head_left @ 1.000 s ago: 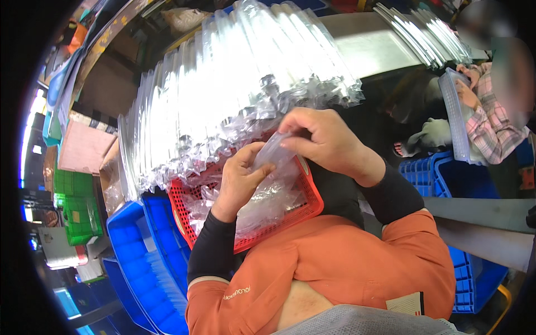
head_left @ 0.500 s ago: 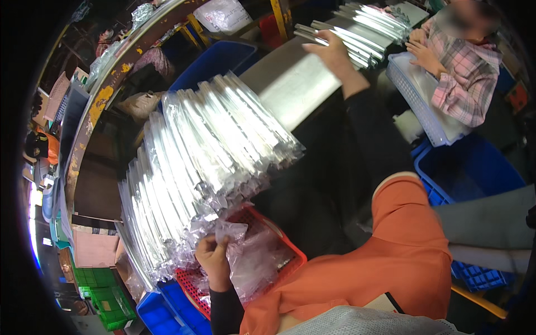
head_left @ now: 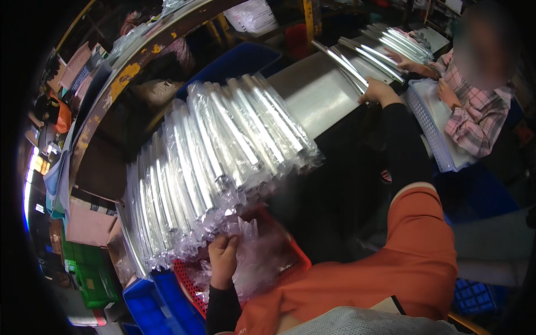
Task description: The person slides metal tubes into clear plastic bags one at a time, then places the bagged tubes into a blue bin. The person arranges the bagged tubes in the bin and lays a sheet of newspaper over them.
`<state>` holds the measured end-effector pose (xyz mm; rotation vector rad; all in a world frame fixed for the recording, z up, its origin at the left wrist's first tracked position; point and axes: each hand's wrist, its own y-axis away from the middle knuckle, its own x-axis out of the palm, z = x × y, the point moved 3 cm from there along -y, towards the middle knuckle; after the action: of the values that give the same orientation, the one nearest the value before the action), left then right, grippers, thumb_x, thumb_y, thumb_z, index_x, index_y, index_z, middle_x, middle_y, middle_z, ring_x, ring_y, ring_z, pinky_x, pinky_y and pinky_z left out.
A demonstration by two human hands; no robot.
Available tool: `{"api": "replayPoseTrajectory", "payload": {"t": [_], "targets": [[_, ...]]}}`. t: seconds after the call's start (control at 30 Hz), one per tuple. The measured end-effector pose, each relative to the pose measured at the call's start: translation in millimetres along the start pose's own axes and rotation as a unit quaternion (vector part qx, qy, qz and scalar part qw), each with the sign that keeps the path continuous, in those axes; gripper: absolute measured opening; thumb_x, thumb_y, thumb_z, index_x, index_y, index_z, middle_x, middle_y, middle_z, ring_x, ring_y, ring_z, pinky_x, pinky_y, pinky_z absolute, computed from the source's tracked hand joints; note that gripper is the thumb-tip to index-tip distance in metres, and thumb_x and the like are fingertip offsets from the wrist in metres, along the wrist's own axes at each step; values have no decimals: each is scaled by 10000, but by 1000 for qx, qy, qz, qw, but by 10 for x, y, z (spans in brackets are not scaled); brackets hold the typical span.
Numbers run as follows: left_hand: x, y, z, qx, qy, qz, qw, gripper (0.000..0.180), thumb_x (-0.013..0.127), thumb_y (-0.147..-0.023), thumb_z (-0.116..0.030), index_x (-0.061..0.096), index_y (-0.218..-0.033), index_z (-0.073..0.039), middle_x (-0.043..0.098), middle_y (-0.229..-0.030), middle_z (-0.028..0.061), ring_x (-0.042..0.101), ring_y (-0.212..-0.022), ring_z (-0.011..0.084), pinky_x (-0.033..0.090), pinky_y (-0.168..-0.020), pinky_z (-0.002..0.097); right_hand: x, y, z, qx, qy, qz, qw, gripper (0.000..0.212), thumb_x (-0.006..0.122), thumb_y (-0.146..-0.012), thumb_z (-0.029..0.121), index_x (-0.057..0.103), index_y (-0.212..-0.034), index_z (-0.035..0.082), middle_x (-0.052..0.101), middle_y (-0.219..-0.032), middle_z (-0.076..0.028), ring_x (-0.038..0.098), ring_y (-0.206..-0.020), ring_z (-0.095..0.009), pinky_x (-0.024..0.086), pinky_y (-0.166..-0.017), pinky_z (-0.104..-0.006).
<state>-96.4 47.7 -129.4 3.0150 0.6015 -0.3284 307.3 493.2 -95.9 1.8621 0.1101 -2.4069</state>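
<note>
My left hand [head_left: 223, 258] is closed, pinching the edge of a clear plastic bag [head_left: 245, 228] above a red basket [head_left: 301, 262] of loose bags. Out to the right, my right hand [head_left: 381, 92] has its fingers wrapped round the near end of shiny metal tubes [head_left: 343, 64], perhaps two side by side. These slant over a grey metal tabletop [head_left: 318, 103]. More bare tubes [head_left: 374, 56] lie just beyond. Left of the tabletop, a broad heap of bagged tubes [head_left: 218, 145] is laid in overlapping rows.
A co-worker in a plaid shirt [head_left: 474, 120] sits at right, one hand [head_left: 399, 60] at the bare tubes. Beside them is a pale plastic basket [head_left: 432, 125]. A blue crate [head_left: 162, 304] is at lower left; a rusty metal beam [head_left: 111, 92] curves along the left.
My right hand has come back from over the tubes and closed on their near end. The co-worker's hand has reached onto the bare tubes. My left hand stays at the bag.
</note>
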Motion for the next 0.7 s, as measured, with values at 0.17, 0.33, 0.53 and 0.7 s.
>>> {"api": "replayPoseTrajectory", "payload": {"t": [0.17, 0.33, 0.53, 0.7], "targets": [[-41, 121, -52, -5, 47, -48, 998, 74, 711, -782, -6, 650, -823, 1, 658, -730, 27, 580, -643, 71, 459, -597, 218, 321, 694, 574, -89, -100, 38, 990, 564, 731, -726, 314, 554, -1163, 4, 622, -1113, -244, 584, -1078, -372, 460, -908, -401], [-151, 390, -112, 121, 83, -58, 988, 58, 681, -844, -52, 662, -821, -3, 634, -732, 5, 534, -638, 61, 425, -565, 223, 188, 1319, 1074, -71, -79, -21, 994, 464, 659, -737, 338, 591, -1075, 28, 640, -1023, -217, 599, -1013, -380, 460, -854, -421], [-168, 541, -220, 296, 5, -6, 955, 174, 665, -871, -177, 671, -878, -4, 639, -736, 69, 566, -632, 159, 439, -588, 279, 105, 2289, 1364, -106, -619, 80, 774, 370, 644, -866, 237, 517, -1143, 27, 587, -930, -95, 574, -815, -157, 482, -651, -318], [-85, 501, -310, 414, -68, 16, 908, 251, 658, -859, -253, 676, -918, -9, 616, -716, 88, 569, -632, 270, 462, -613, 354, -407, 2618, 1916, -284, -816, 145, 482, 422, 578, -903, 212, 422, -1242, 14, 567, -904, -105, 568, -744, -161, 500, -709, -326]]}}
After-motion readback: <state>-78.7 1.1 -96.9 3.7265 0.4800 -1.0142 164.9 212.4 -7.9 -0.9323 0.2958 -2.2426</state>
